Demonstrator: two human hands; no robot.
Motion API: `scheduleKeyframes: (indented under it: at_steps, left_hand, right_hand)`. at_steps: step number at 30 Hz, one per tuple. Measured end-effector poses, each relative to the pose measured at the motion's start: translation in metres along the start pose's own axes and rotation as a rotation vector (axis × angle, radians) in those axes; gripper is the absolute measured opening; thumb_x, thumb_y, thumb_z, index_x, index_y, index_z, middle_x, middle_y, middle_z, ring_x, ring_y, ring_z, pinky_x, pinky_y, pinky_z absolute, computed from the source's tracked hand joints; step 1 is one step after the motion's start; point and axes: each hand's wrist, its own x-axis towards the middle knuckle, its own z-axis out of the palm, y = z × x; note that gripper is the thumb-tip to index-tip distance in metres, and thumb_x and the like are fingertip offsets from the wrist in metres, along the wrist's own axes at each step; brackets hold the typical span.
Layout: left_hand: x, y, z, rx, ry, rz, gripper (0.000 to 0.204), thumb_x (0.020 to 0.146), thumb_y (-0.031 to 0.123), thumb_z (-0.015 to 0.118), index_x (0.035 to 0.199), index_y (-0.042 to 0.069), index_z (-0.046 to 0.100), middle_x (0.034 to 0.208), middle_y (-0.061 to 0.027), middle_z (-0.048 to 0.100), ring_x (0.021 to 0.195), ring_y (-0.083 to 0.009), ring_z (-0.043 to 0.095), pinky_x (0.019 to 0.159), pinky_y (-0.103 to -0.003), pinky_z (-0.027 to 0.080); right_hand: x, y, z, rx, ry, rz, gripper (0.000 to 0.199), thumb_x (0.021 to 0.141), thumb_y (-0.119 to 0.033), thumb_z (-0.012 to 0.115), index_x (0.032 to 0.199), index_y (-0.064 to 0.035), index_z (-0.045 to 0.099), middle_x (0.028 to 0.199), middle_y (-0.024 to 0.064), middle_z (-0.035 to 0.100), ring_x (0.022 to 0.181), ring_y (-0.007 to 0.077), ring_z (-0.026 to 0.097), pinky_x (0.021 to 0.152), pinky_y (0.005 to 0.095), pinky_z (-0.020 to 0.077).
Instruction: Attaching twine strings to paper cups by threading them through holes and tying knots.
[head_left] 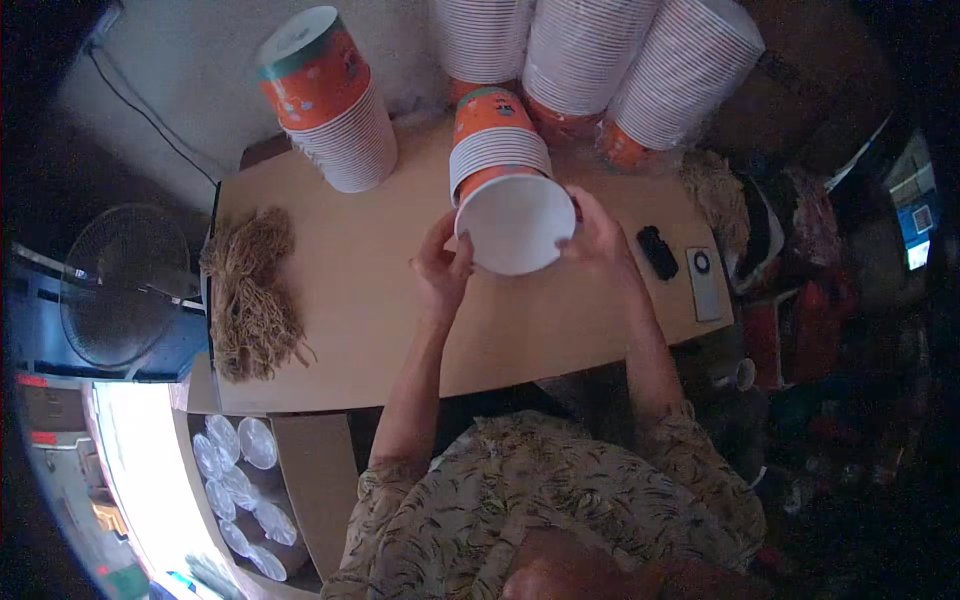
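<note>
Gripping a single orange-and-white paper tub [516, 225] from opposite sides, the two hands in the head view hold it above the table [540, 340], mouth toward the wearer. The left hand [443, 262] pinches the wall with its thumb at the rim; the right hand [598, 235] closes on the far side, likely so the thin tub stays steady and round. Just behind is a short nested stack [497, 150], base up (whether the held tub touches it, I cannot tell). A taller stack [345, 130] stands base up at the left, the wider rims probably giving it firm footing. Plastic-wrapped stacks [590, 45] line the back, and a tan fibrous bundle [250, 295] lies at the left edge, seemingly leaving the middle for the hands.
</note>
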Motion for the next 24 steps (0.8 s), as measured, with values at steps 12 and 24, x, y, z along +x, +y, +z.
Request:
scheduleKeyframes:
  at_steps: [12,24]
  left_hand:
    - [-0.061,-0.013,-0.105,-0.435,-0.186,-0.432,0.029,0.100,0.030,0.055,0.100,0.005,0.069,0.071,0.0014,0.060,0.058,-0.0059,0.050,0.052,-0.020,0.039]
    - [-0.087,-0.027,-0.167,-0.425,0.115,-0.514,0.049,0.097,0.053,0.051,0.110,0.008,0.063,0.086,0.0014,0.061,0.072,-0.0073,0.054,0.065,-0.024,0.044]
  right_hand:
    - [-0.039,-0.053,0.072,-0.601,-0.121,-0.317,0.135,0.048,-0.040,0.096,0.153,-0.0047,0.017,0.154,0.0196,0.026,0.142,0.0384,0.029,0.117,0.0475,0.0250]
    - [-0.071,-0.024,0.214,-0.644,0.137,-0.295,0.119,0.061,-0.036,0.090,0.149,-0.0002,0.019,0.145,0.0274,0.034,0.131,0.0437,0.037,0.109,0.0524,0.0330]
